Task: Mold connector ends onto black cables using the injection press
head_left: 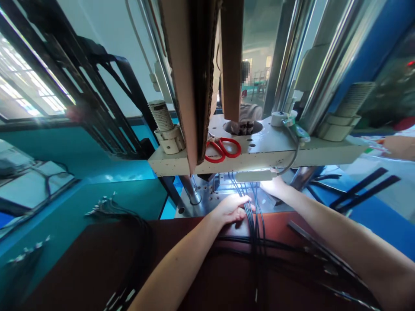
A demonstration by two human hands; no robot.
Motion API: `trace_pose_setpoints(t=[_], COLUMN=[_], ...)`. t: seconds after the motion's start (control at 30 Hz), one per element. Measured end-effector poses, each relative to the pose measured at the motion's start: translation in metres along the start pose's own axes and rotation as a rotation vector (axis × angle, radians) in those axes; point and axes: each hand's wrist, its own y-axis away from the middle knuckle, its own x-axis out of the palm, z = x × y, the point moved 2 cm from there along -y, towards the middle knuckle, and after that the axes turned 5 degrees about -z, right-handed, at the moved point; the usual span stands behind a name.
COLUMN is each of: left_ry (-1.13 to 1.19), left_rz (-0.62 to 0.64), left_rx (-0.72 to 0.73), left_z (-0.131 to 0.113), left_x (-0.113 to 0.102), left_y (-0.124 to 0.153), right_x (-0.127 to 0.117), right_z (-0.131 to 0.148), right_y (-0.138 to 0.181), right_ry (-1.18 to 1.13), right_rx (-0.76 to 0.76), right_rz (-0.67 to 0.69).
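My left hand [230,209] rests at the edge of the brown table [97,263], fingers closed on a bunch of thin black cables [256,224] that run from the table into the press. My right hand [274,186] reaches under the press's cream plate [259,157], brightly lit, touching the same cables at the metal bed [207,196]; its fingers are washed out by the light. The cables run back toward me across the table.
Red-handled scissors [223,150] lie on the cream plate. More cables with metal ends [103,205] lie at the left on the teal surface. Cardboard strips [191,65] hang in front of the press columns. Another person's arm [400,147] is at far right.
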Motion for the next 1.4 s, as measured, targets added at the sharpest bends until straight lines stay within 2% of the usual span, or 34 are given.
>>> trace_pose_setpoints(t=[0.17,0.27,0.33,0.43,0.5,0.57,0.6,0.63,0.7,0.9,1.17,1.4], left_ry=[-0.216,-0.307,-0.385,-0.524,-0.811,-1.167,-1.301,-1.379,-1.458,-1.555,-1.690,-1.765], left_rz=[-0.240,-0.319,-0.427,-0.597,-0.557,-0.391,-0.308,-0.248,-0.211,-0.255,-0.343,-0.311], left_rx=[0.155,0.186,0.234,0.426,0.670,0.873,0.920,0.936,0.954,1.067,1.060,1.040], left_z=[-0.016,-0.019,-0.021,-0.030,-0.039,-0.046,-0.048,-0.050,-0.053,-0.055,-0.054,-0.060], left_x=[-0.011,-0.014,-0.019,-0.026,-0.023,-0.015,-0.012,-0.009,-0.007,-0.010,-0.012,-0.011], left_y=[-0.009,-0.009,-0.004,0.007,0.011,0.010,0.007,0.003,-0.004,-0.019,-0.032,-0.028], right_x=[0.008,0.010,0.011,0.012,0.011,0.010,0.009,0.009,0.009,0.011,0.005,0.007], right_z=[0.019,0.015,0.009,0.004,0.004,0.006,0.006,0.007,0.007,0.004,0.009,0.005], right_y=[0.028,0.032,0.033,0.034,0.034,0.033,0.033,0.032,0.031,0.025,0.018,0.016], right_ry=[0.079,0.096,0.100,0.072,0.065,0.081,0.093,0.104,0.120,0.140,0.151,0.114], right_rx=[-0.192,-0.189,-0.186,-0.191,-0.192,-0.181,-0.174,-0.167,-0.163,-0.183,-0.178,-0.167], right_rz=[-0.171,-0.186,-0.184,-0.186,-0.179,-0.156,-0.136,-0.114,-0.071,-0.085,-0.092,-0.044])
